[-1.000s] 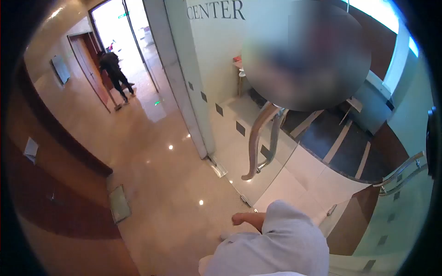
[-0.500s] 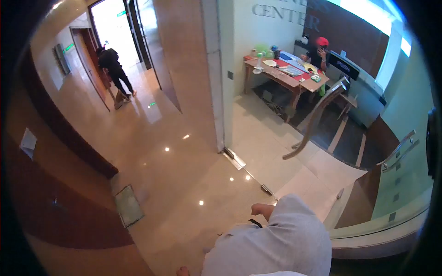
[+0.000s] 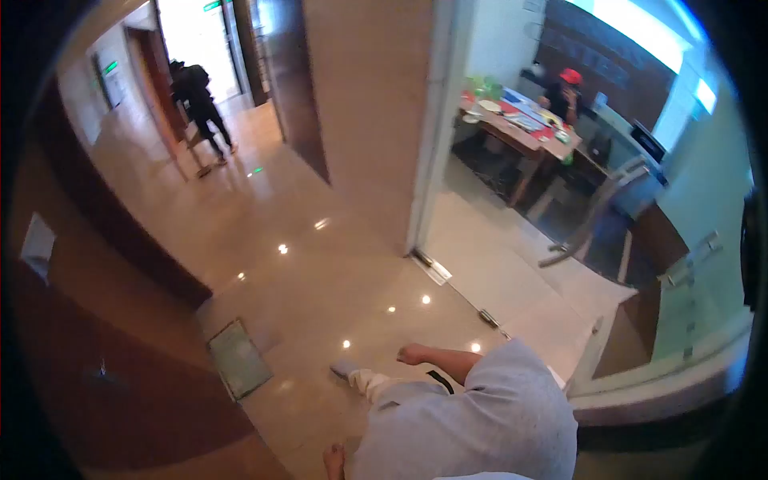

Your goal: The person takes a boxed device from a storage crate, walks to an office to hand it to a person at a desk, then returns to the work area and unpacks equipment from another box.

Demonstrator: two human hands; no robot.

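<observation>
My right hand [image 3: 413, 354] is out in front of my body, over the polished tile floor [image 3: 320, 320]. Its fingers are curled in and nothing shows in them. Low in the view, my left hand [image 3: 334, 460] hangs at my side; it is small and blurred, so its fingers cannot be made out. I wear a grey shirt [image 3: 480, 416], and a dark strap [image 3: 440, 382] shows at its front. One shoe [image 3: 344, 368] is ahead of me on the floor. Neither hand touches anything that I can see.
A glass door with a curved metal handle [image 3: 596, 212] stands at right. Beyond it, a person in a red cap [image 3: 570, 77] sits at a cluttered table [image 3: 520, 140]. Down the corridor stands a person in dark clothes [image 3: 196, 92]. A floor panel [image 3: 240, 360] lies at left.
My right hand has swung forward and left, showing more forearm. My left hand has risen slightly into view. A shoe and trouser leg now show ahead. The doorway has shifted right.
</observation>
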